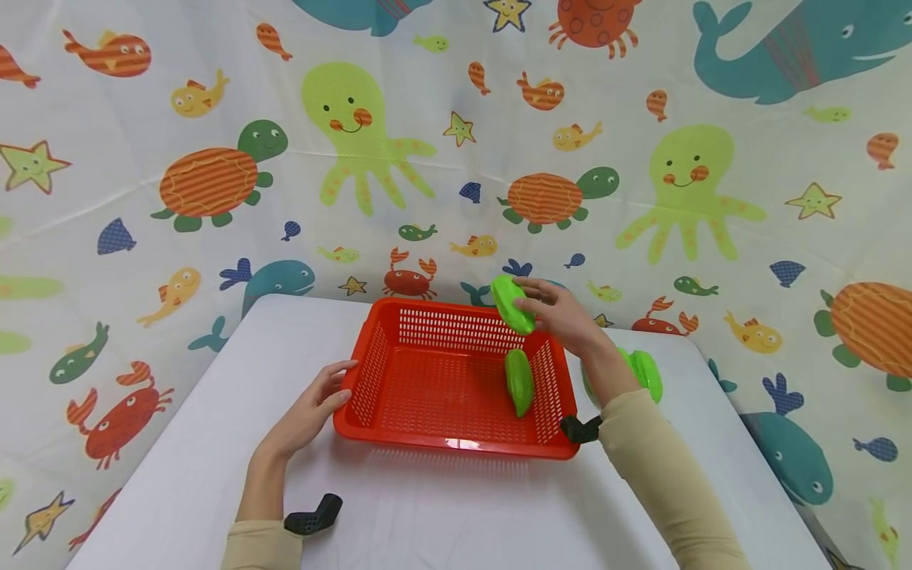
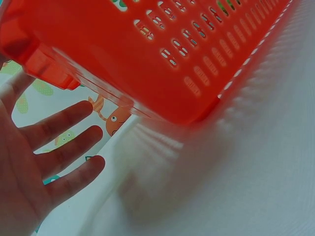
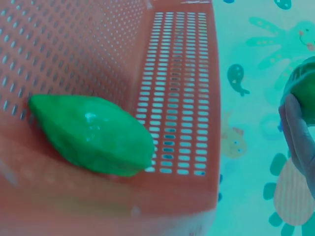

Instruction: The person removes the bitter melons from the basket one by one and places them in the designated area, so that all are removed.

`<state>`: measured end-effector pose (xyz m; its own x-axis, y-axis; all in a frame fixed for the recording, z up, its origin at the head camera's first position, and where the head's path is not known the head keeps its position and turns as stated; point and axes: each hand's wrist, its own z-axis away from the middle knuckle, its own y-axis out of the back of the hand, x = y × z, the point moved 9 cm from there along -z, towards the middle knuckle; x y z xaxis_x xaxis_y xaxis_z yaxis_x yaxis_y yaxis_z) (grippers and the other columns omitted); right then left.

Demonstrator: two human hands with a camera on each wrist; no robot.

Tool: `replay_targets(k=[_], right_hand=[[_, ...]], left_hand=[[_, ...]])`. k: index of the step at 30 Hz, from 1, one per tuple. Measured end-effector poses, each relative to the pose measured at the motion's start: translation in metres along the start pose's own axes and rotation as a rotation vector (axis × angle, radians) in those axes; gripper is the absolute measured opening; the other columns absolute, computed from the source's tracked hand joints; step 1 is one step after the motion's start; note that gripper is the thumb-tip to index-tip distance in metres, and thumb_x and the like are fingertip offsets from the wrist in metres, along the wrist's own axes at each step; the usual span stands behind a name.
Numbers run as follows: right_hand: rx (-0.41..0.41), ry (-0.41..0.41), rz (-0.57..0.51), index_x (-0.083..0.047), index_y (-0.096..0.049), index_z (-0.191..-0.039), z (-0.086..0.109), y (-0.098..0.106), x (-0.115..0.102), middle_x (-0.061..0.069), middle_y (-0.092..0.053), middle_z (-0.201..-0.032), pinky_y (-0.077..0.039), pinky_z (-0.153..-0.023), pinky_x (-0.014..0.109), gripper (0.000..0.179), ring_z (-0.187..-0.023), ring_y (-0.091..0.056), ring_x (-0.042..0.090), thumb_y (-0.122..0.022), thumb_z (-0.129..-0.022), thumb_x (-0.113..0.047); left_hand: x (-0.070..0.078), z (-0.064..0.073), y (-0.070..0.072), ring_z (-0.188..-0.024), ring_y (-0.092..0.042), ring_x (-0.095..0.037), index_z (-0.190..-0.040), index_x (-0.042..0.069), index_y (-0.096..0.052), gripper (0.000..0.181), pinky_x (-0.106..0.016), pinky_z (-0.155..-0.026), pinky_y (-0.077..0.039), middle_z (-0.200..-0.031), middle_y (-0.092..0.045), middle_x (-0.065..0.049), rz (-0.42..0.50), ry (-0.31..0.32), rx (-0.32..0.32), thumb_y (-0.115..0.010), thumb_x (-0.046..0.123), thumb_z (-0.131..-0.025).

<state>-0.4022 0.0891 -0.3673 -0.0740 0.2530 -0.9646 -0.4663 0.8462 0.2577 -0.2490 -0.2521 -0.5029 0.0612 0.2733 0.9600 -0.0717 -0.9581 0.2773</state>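
Held green fruit: raised in the right hand near the basket's far right corner, tilted, its glossy, elongated body (image 1: 510, 303) clear of the table; whether it lies directly above the rim cannot be told.
Handling: the shiny skin suggests moulded plastic, probably light, fairly stiff and a little slippery; damage from a modest squeeze seems unlikely. A grip across the narrow middle, thumb against fingers, should suit it better than one at the ends.
Right hand: thumb and fingers (image 1: 559, 314) pinch the held green fruit from its right side.
Fruit in the basket: similar in colour, lengthwise ridged, pointed at one end and blunter at the other (image 3: 93, 135); it lies on the basket floor just beside the right wall.
Red basket: rectangular, apparently plastic, with a smooth thick rim (image 1: 399, 440), slotted walls and a perforated floor; the walls look thin and slightly flexible.
Left hand: at the basket's left side (image 1: 309, 408), fingers nearly straight and spread apart, fingertips at the rim; firm contact cannot be confirmed.
Fruits on the table: glossy green forms (image 1: 647, 377) right of the basket, partly hidden by the right forearm; their number cannot be told.
Table: smooth, matt white surface (image 1: 406, 518) beneath the basket.
Printed sheet: pale, faintly creased cloth (image 1: 420, 95) behind the table, patterned with sea animals.
Sleeves: plain beige fabric (image 1: 666, 475) on both forearms.
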Motion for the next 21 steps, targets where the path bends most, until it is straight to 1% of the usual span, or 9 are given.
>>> replay_targets(k=[3,6,9,11,14,17,21], right_hand=[[0.020,0.004,-0.007,-0.020,-0.045,-0.146,0.008,0.007,-0.002,0.009,-0.044,-0.145,-0.054,-0.088,0.036,0.054,-0.108,-0.059,0.024,-0.063,-0.096,-0.030],[0.045,0.016,0.012,-0.022,-0.043,-0.147,0.018,0.017,-0.004,0.008,-0.042,-0.147,-0.051,-0.093,0.039,0.056,-0.107,-0.060,0.022,-0.063,-0.096,-0.034],[0.077,0.028,0.039,-0.023,-0.041,-0.149,0.030,0.027,-0.003,0.008,-0.038,-0.150,-0.046,-0.100,0.046,0.059,-0.113,-0.058,0.022,-0.063,-0.096,-0.036],[0.099,0.029,0.042,-0.022,-0.040,-0.149,0.039,0.034,-0.001,0.009,-0.035,-0.152,-0.041,-0.104,0.051,0.060,-0.120,-0.053,0.024,-0.063,-0.096,-0.037],[0.136,0.012,0.059,-0.023,-0.038,-0.150,0.052,0.044,0.004,0.009,-0.032,-0.154,-0.035,-0.108,0.056,0.060,-0.131,-0.043,0.027,-0.061,-0.096,-0.038],[0.176,-0.030,0.075,-0.025,-0.037,-0.150,0.065,0.053,0.012,0.009,-0.031,-0.154,-0.031,-0.110,0.059,0.061,-0.136,-0.037,0.029,-0.060,-0.096,-0.042],[0.235,-0.077,0.127,-0.030,-0.036,-0.150,0.083,0.067,0.023,0.008,-0.033,-0.154,-0.036,-0.107,0.056,0.062,-0.132,-0.040,0.029,-0.058,-0.095,-0.048]], left_hand=[[0.000,0.000,0.001,-0.133,-0.039,-0.040,-0.148,0.026,-0.035,0.056,-0.057,-0.097,-0.046,-0.148,-0.038,-0.017,0.001,-0.003,0.001,-0.057,0.036,-0.098],[0.001,0.001,0.001,-0.133,-0.040,-0.040,-0.148,0.026,-0.035,0.055,-0.056,-0.097,-0.046,-0.148,-0.038,-0.017,0.005,-0.004,-0.001,-0.057,0.034,-0.098],[0.001,0.001,0.000,-0.132,-0.040,-0.040,-0.147,0.026,-0.035,0.055,-0.055,-0.097,-0.047,-0.148,-0.038,-0.016,0.010,0.000,-0.003,-0.058,0.033,-0.098],[0.001,0.001,0.000,-0.132,-0.040,-0.039,-0.147,0.026,-0.035,0.055,-0.055,-0.096,-0.047,-0.148,-0.038,-0.016,0.012,0.002,-0.003,-0.058,0.033,-0.098],[0.002,0.001,0.000,-0.132,-0.040,-0.039,-0.147,0.026,-0.035,0.055,-0.055,-0.097,-0.047,-0.147,-0.038,-0.016,0.015,0.000,-0.004,-0.057,0.034,-0.098],[0.002,0.001,0.000,-0.132,-0.040,-0.039,-0.148,0.026,-0.035,0.055,-0.055,-0.097,-0.047,-0.147,-0.038,-0.016,0.016,-0.003,-0.005,-0.057,0.034,-0.098],[0.002,0.001,0.000,-0.132,-0.040,-0.039,-0.148,0.026,-0.035,0.055,-0.054,-0.096,-0.048,-0.147,-0.038,-0.016,0.018,-0.005,-0.005,-0.057,0.035,-0.098]])
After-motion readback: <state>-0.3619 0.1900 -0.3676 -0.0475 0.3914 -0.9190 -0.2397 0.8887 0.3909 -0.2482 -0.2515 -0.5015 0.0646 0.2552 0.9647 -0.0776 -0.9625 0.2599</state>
